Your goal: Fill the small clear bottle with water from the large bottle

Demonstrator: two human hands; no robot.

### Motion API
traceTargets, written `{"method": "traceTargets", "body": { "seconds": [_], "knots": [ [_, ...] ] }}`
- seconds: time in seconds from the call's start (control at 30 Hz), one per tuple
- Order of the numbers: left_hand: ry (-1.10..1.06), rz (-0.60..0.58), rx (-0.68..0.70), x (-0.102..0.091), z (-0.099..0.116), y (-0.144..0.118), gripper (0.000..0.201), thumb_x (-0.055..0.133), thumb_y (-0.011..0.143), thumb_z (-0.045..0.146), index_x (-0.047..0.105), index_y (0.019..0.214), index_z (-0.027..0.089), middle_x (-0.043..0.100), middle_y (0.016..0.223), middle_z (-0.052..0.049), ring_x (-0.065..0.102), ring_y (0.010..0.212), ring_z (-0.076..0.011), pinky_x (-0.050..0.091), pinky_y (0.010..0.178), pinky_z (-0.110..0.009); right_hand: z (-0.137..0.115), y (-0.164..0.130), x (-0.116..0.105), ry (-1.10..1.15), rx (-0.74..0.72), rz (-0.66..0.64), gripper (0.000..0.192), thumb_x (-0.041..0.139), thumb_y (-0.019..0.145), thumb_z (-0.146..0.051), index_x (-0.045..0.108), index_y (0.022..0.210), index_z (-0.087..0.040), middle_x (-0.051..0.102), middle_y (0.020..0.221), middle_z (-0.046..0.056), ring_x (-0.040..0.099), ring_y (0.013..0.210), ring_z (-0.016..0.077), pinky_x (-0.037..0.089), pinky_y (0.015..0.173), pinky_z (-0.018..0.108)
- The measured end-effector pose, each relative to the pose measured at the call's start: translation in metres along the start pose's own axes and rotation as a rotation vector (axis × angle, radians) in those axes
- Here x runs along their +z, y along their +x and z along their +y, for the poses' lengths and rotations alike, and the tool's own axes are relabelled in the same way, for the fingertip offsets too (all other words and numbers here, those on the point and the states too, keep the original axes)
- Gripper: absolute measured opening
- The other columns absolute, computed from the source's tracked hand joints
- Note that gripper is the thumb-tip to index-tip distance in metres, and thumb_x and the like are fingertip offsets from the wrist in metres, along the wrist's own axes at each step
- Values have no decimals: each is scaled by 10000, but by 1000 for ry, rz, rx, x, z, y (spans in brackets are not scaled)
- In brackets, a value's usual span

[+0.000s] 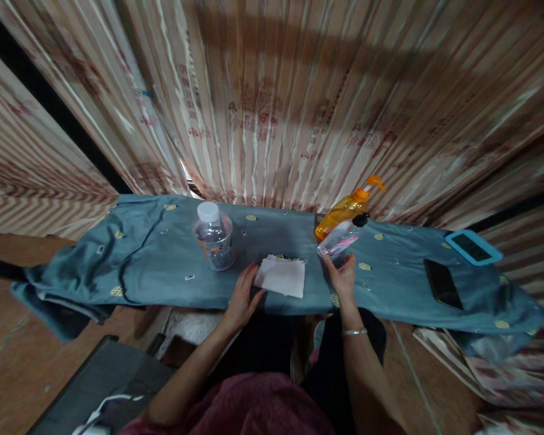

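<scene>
A folded white piece, paper or cloth (281, 276), with a ragged far edge lies in front of me. My left hand (243, 297) is at its left edge, thumb and fingers apart, fingertips touching or just beside it. A small clear bottle with a black top and pink print (341, 239) stands to the right. My right hand (343, 279) is at its base, thumb to the left and fingers to the right with a gap between; the thumb seems to touch the bottle. Behind it is an orange pump bottle (344, 212). A large clear bottle with a white cap (215, 238) stands left of the white piece.
A blue-green patterned cloth (163, 266) covers the narrow table. At the right lie a black phone (442, 284) and a blue-framed object with a dark middle (474, 247). A striped curtain (263, 109) hangs behind. At lower left, a white cable (104, 403) rests on a dark surface.
</scene>
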State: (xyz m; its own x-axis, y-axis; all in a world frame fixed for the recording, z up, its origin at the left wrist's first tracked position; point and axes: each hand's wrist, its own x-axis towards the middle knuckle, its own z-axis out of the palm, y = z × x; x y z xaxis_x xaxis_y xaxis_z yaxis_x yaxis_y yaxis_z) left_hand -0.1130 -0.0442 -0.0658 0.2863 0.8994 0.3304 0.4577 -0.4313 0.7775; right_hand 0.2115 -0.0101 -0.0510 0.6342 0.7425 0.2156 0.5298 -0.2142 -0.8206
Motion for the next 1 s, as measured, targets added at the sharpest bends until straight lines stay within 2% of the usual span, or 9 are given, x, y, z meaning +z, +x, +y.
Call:
{"method": "traceTargets", "body": {
  "seconds": [0.17,0.3,0.43,0.57,0.7,0.77,0.83,0.93,1.0],
  "knots": [
    [37,147,-93,-34,-13,-25,532,588,965,360,443,1466,256,535,1501,-138,520,1418,-306,430,1191,-537,-7,-66,19,-153,-93,-91,513,682,915,-464,573,1351,-216,492,1509,106,481,1380,306,403,1133,596],
    [-13,313,-216,-65,-19,-33,600,667,907,437,468,1434,233,556,1451,-143,532,1389,-323,429,1181,-564,-23,-92,41,-187,-166,-169,512,685,911,-474,582,1341,-215,489,1515,105,460,1400,312,375,1150,607],
    [-80,496,-316,-85,-21,-15,882,777,803,483,341,1520,210,447,1548,-195,439,1463,-359,362,1217,-583,-34,-95,54,-149,-176,-204,498,686,913,-462,586,1330,-210,509,1491,104,485,1375,304,399,1134,596],
    [-123,517,-321,-89,-22,17,1124,860,715,452,203,1585,179,262,1664,-240,268,1562,-378,262,1269,-568,-38,-94,53,-46,-147,-256,409,674,927,-440,623,1253,-198,576,1404,93,555,1292,267,466,1080,543],
    [-137,543,-293,-86,-19,47,1260,927,611,391,161,1597,219,226,1690,-212,216,1587,-361,203,1295,-528,-38,-96,47,84,-25,-302,371,649,947,-450,631,1210,-188,648,1247,72,641,1109,210,542,967,462],
    [-142,560,-271,-86,-16,59,1253,927,596,361,174,1587,211,269,1675,-208,271,1570,-346,233,1290,-501,-39,-95,46,143,66,-328,368,645,950,-455,629,1198,-183,661,1184,61,657,1029,188,562,911,428],
    [-155,580,-300,-87,-13,69,1188,928,573,331,256,1546,217,427,1589,-186,445,1473,-328,356,1232,-470,-43,-94,46,208,143,-369,364,652,947,-449,629,1192,-181,663,1165,56,659,1000,179,571,881,407],
    [-149,549,-395,-88,-8,77,862,892,594,349,486,1340,203,679,1266,-111,680,1153,-293,530,1037,-449,-58,-91,46,329,221,-467,340,665,941,-435,638,1160,-176,670,1123,46,662,951,163,579,839,378],
    [-154,493,-412,-86,-2,78,677,873,601,379,562,1172,191,722,1075,-70,713,986,-268,566,931,-421,-73,-90,43,430,251,-526,328,660,945,-437,642,1139,-172,674,1088,39,662,907,149,582,803,355]
  ]
}}
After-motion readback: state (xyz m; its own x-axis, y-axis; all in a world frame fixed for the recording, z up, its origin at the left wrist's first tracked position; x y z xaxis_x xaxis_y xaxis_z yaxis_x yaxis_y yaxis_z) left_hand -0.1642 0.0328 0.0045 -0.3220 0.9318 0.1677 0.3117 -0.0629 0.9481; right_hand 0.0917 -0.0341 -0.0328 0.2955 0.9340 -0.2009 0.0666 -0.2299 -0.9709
